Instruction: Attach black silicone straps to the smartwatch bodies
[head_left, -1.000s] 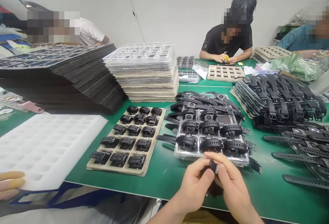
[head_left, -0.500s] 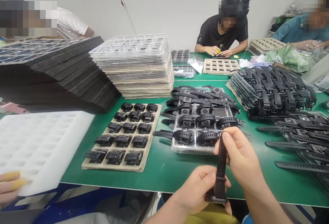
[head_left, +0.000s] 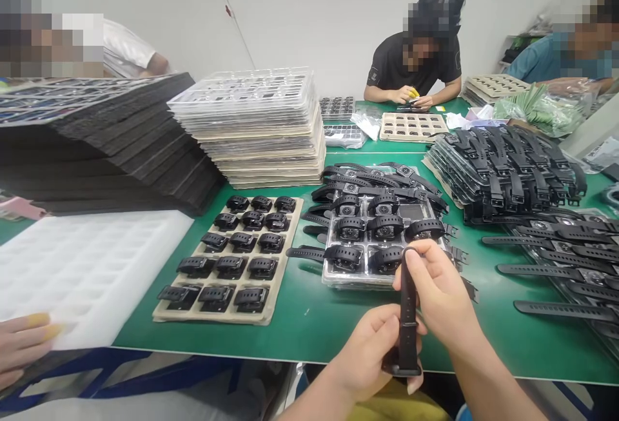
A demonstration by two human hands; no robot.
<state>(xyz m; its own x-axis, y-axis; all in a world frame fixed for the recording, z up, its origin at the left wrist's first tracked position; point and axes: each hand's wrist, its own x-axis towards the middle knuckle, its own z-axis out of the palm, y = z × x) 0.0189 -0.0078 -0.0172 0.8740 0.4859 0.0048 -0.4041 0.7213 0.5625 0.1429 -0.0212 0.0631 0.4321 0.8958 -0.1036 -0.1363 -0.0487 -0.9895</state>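
A black smartwatch (head_left: 409,318) hangs upright between my two hands at the table's front edge. My left hand (head_left: 370,343) is closed around its lower end, by the watch case. Higher up, my right hand (head_left: 438,292) pinches the top of the strap between thumb and fingers. Just beyond my hands stands a clear plastic tray (head_left: 333,276) with several black watches lying in its compartments, their straps curled over them. To its left, a beige tray (head_left: 164,313) holds rows of watches with closed straps.
Tall stacks of trays (head_left: 271,150) and black foam (head_left: 145,150) stand at the back left. A co-worker's hand (head_left: 24,343) touches a white foam tray (head_left: 120,266). Piled watches (head_left: 507,163) lie at the right. Other people sit across the table.
My hands and the watch have shifted slightly left in view. The white foam tray at the left has moved to the right with the co-worker's hand on it.
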